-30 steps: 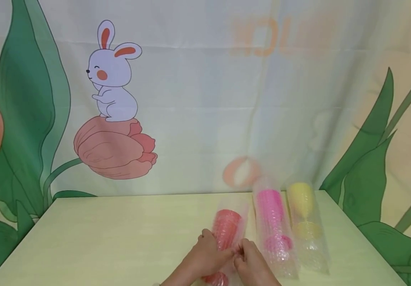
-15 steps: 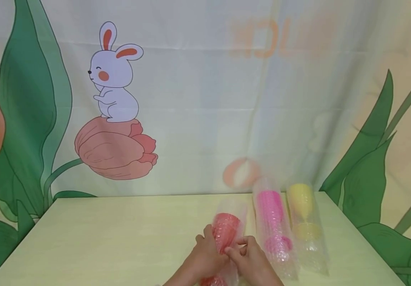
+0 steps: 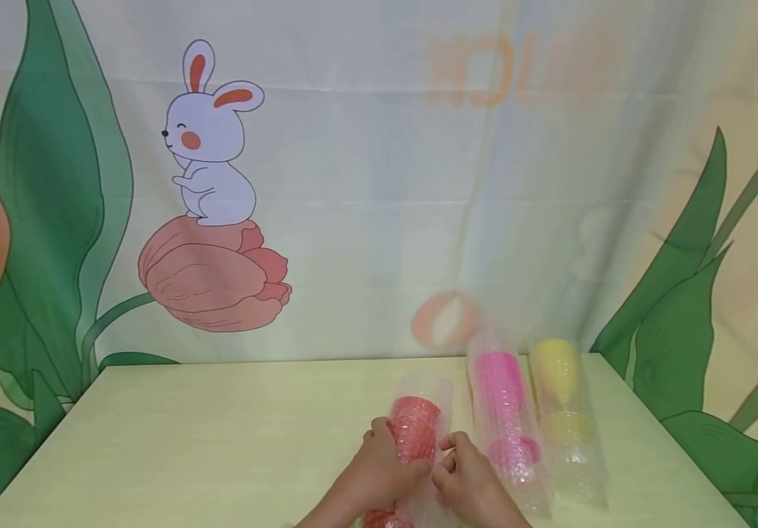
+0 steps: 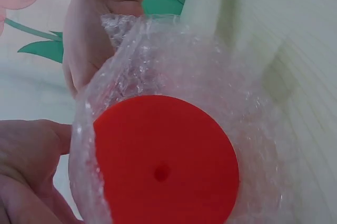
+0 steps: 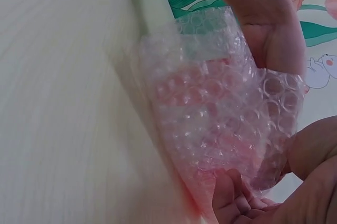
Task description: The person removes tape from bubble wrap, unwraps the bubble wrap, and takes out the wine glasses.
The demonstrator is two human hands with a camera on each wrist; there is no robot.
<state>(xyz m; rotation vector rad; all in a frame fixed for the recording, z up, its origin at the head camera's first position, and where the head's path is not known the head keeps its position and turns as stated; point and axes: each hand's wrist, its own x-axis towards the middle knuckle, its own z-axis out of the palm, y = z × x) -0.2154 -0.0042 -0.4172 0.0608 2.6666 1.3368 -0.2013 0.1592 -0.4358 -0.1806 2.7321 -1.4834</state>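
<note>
In the head view my left hand [image 3: 388,469] grips a red goblet-shaped thing [image 3: 416,425], its thumb lying across the bubble wrap [image 3: 427,383] around it. Close to that thumb, on the right side of the bundle, is my right hand [image 3: 470,473]. From the right wrist, a loose flap of bubble wrap [image 5: 276,100] shows between its thumb and curled fingers [image 5: 226,195]. The left wrist view looks onto the round red end [image 4: 174,145], a flat disc with a small central dimple, edged by wrap. The hands cover the bundle's middle.
Right of the hands lie a pink goblet-shaped thing [image 3: 501,381] and a yellow one [image 3: 557,370], each in bubble wrap, side by side on the pale table [image 3: 221,440]. A printed curtain [image 3: 352,183] with a rabbit and tulips hangs behind the table.
The wrapped red bundle has shifted slightly toward the person. My right hand's fingers have moved in over the wrap, then back to its right side; the left thumb now stretches across it.
</note>
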